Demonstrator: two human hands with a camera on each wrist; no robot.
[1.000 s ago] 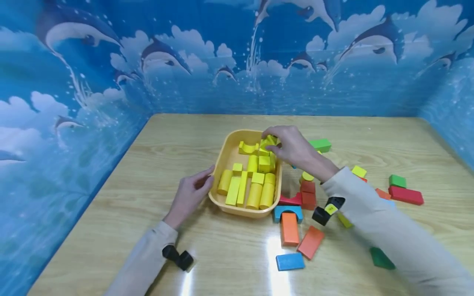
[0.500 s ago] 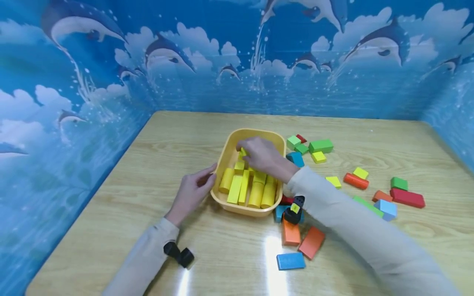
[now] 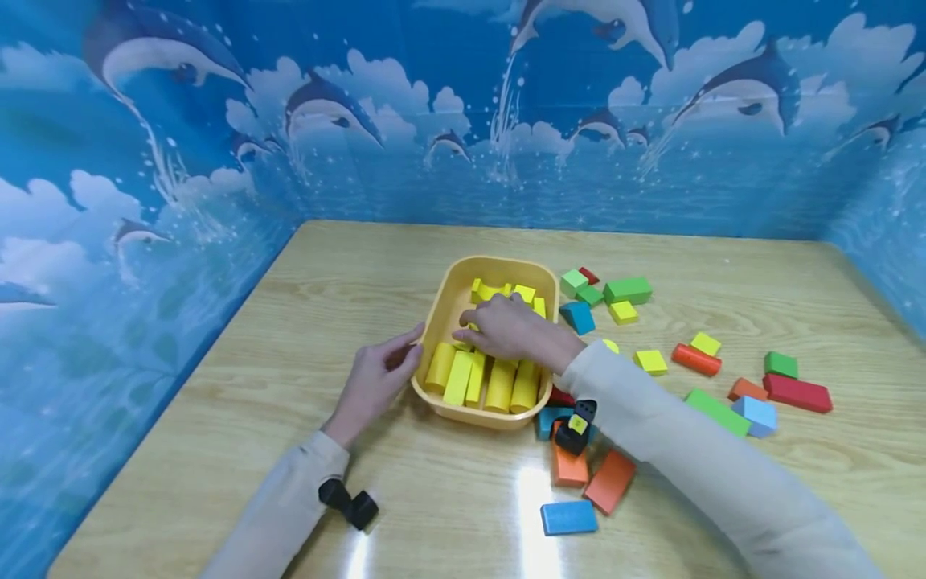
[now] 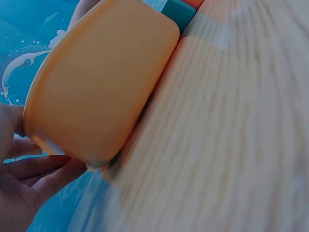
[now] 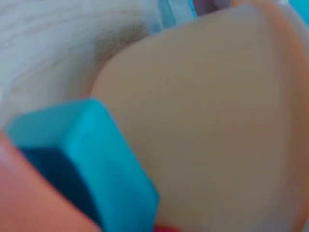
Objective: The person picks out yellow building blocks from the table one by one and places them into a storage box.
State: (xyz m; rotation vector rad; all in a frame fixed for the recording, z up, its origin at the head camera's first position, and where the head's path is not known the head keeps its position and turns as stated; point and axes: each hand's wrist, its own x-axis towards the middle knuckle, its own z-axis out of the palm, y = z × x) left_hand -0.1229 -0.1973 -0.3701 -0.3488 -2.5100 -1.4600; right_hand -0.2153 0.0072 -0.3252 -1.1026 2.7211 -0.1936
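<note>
A yellow-orange plastic tray (image 3: 483, 418) full of yellow wooden blocks stands mid-table. My left hand (image 3: 374, 382) holds its left side, thumb near the rim; in the left wrist view the fingertips (image 4: 72, 170) touch the outer wall. My right hand (image 3: 510, 328) reaches over the right rim and pinches a small yellow block (image 3: 473, 326), mostly hidden by the fingers. Cylinders (image 3: 501, 386) and a flat block (image 3: 457, 378) lie in front of it, an arch block (image 3: 490, 289) behind. The right wrist view shows only the tray's outer wall (image 5: 203, 111) and nearby blocks.
Against the tray's right side lie a blue arch block (image 3: 547, 424) and an orange block (image 3: 570, 468). A red block (image 3: 610, 481) and a blue block (image 3: 569, 518) lie nearer. Several green, yellow, red and blue blocks, including a green one (image 3: 628, 290), are scattered right. A dolphin-printed backdrop (image 3: 463, 193) surrounds the table.
My right hand has moved from the tray's far right corner leftward, then slightly nearer, to its middle. The far yellow blocks show again. My left hand stays at the tray's side.
</note>
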